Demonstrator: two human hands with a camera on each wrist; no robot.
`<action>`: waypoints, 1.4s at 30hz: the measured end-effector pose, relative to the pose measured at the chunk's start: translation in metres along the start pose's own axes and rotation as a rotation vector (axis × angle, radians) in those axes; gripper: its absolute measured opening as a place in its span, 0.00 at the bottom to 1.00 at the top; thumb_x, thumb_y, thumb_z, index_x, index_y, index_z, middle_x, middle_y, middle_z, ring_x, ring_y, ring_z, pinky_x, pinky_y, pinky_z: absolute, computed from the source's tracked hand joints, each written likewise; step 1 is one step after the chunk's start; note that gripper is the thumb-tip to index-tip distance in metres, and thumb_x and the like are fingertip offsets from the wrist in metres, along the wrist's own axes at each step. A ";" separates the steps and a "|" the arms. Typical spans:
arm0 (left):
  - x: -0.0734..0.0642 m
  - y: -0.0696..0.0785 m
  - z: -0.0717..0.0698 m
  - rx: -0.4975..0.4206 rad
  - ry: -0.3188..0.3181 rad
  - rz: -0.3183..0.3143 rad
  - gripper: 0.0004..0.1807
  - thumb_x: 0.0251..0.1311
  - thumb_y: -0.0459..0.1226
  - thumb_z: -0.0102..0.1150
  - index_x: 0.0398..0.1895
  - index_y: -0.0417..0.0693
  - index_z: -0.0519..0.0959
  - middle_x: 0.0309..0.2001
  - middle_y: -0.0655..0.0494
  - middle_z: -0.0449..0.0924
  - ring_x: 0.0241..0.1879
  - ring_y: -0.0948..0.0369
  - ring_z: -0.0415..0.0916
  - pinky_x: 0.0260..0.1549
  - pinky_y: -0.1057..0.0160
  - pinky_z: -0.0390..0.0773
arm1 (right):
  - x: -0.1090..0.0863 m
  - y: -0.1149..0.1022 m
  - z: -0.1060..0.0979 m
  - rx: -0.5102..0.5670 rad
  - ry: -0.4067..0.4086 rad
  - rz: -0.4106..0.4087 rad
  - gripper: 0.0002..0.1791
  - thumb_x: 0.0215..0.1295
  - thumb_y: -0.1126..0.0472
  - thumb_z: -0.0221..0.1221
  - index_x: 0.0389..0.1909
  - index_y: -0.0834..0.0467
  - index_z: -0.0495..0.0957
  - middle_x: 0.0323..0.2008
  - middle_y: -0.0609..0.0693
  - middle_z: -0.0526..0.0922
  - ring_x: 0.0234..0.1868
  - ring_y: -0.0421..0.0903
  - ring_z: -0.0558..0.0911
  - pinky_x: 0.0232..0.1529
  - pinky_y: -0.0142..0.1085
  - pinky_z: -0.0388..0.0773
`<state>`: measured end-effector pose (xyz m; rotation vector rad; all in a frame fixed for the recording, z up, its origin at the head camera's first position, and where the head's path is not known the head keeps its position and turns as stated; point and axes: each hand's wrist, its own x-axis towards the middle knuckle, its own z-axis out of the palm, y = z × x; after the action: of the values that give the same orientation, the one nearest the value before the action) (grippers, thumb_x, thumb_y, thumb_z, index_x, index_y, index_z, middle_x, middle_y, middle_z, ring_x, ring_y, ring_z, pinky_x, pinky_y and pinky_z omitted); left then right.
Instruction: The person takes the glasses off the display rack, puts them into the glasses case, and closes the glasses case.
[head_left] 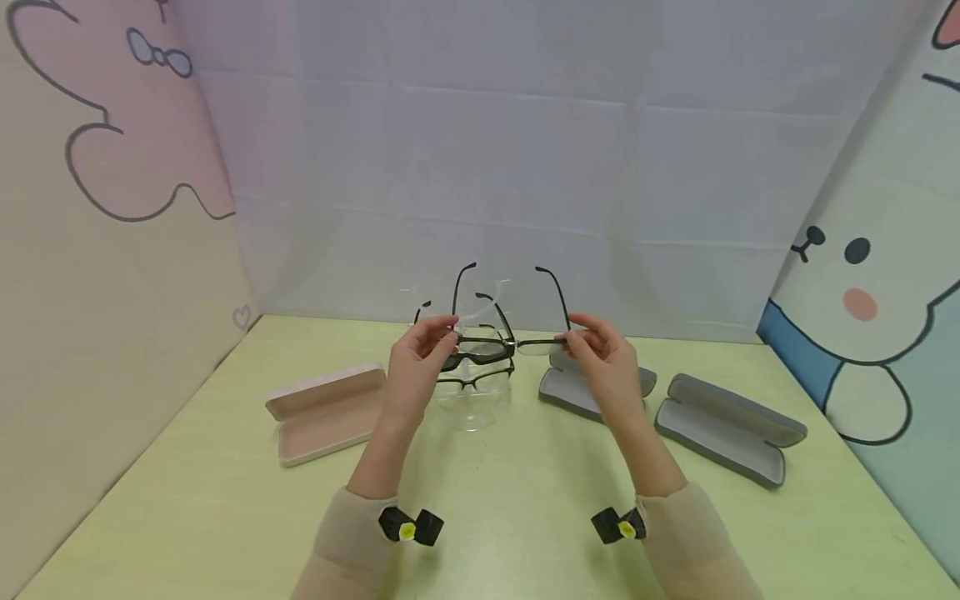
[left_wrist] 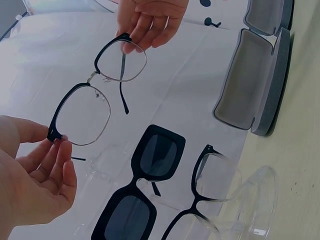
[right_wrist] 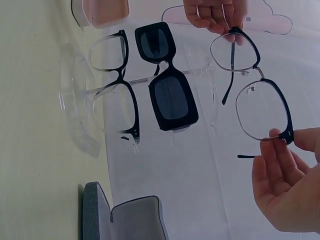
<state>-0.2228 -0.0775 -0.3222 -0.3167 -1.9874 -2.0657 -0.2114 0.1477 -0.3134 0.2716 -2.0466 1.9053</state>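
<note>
A pair of eyeglasses (head_left: 542, 342) with black brow bars and thin metal lower rims is held up at both outer corners, temples spread and pointing away. My left hand (head_left: 414, 367) pinches the left corner between thumb and fingers; my right hand (head_left: 613, 371) pinches the right one. In the wrist views, black sunglasses (left_wrist: 160, 155) and black-topped eyeglasses (right_wrist: 121, 75) sit on a clear display stand (right_wrist: 75, 100), one pair above the other. From the head view the held pair overlaps the top of the sunglasses.
An open pink glasses case (head_left: 330, 429) lies left of the stand on the pale yellow table (head_left: 480, 533). To the right are two open grey cases, one (head_left: 566, 390) partly behind my right hand and another (head_left: 720, 437) farther right. A white cloth backdrop (head_left: 510, 167) hangs behind.
</note>
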 end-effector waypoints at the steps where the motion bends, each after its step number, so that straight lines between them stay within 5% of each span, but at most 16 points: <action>1: -0.001 0.000 0.001 0.002 -0.004 -0.001 0.12 0.53 0.34 0.53 0.42 0.46 0.75 0.34 0.51 0.74 0.33 0.58 0.72 0.38 0.57 0.72 | -0.002 0.000 -0.001 0.002 0.007 0.003 0.17 0.57 0.63 0.53 0.48 0.64 0.69 0.28 0.45 0.79 0.33 0.43 0.77 0.38 0.31 0.74; 10: -0.001 0.000 0.014 0.000 -0.027 0.031 0.12 0.52 0.34 0.55 0.41 0.44 0.76 0.34 0.50 0.76 0.33 0.60 0.73 0.34 0.68 0.73 | -0.015 -0.002 -0.012 0.066 0.067 0.016 0.17 0.57 0.66 0.53 0.48 0.67 0.68 0.26 0.43 0.79 0.33 0.43 0.77 0.39 0.32 0.73; 14: -0.001 0.000 0.018 -0.008 -0.036 0.023 0.12 0.52 0.35 0.55 0.42 0.45 0.76 0.34 0.50 0.76 0.32 0.57 0.73 0.34 0.66 0.73 | -0.017 0.004 -0.017 0.089 0.080 -0.003 0.19 0.56 0.63 0.54 0.48 0.67 0.68 0.28 0.45 0.79 0.32 0.39 0.77 0.38 0.30 0.74; 20: 0.000 0.001 0.024 -0.044 -0.054 0.017 0.12 0.52 0.35 0.55 0.41 0.46 0.76 0.35 0.51 0.76 0.34 0.53 0.73 0.40 0.49 0.70 | 0.000 0.062 -0.039 0.259 0.025 -0.110 0.19 0.55 0.65 0.55 0.49 0.63 0.70 0.33 0.56 0.80 0.34 0.48 0.78 0.38 0.31 0.74; 23: 0.000 0.000 0.025 -0.024 -0.059 0.015 0.12 0.52 0.36 0.55 0.41 0.48 0.76 0.35 0.51 0.76 0.34 0.55 0.74 0.40 0.50 0.71 | 0.003 0.071 -0.045 0.262 0.033 -0.104 0.19 0.55 0.66 0.55 0.49 0.64 0.70 0.34 0.58 0.79 0.35 0.51 0.77 0.38 0.33 0.74; 32: -0.002 -0.001 0.022 0.021 -0.084 0.032 0.14 0.51 0.36 0.56 0.41 0.41 0.76 0.35 0.49 0.76 0.33 0.59 0.74 0.37 0.52 0.72 | -0.023 0.001 -0.023 0.118 0.116 -0.002 0.19 0.55 0.62 0.55 0.47 0.68 0.70 0.28 0.46 0.80 0.32 0.42 0.78 0.39 0.30 0.73; 42: 0.000 0.000 0.018 0.000 -0.076 0.003 0.13 0.50 0.37 0.57 0.41 0.44 0.76 0.34 0.49 0.76 0.34 0.55 0.74 0.39 0.52 0.71 | -0.022 0.005 -0.018 0.080 0.130 0.010 0.18 0.55 0.63 0.55 0.46 0.67 0.72 0.32 0.53 0.80 0.34 0.40 0.78 0.40 0.28 0.72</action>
<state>-0.2234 -0.0593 -0.3217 -0.4039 -2.0284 -2.0818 -0.1906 0.1643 -0.3247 0.1523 -1.8945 1.9603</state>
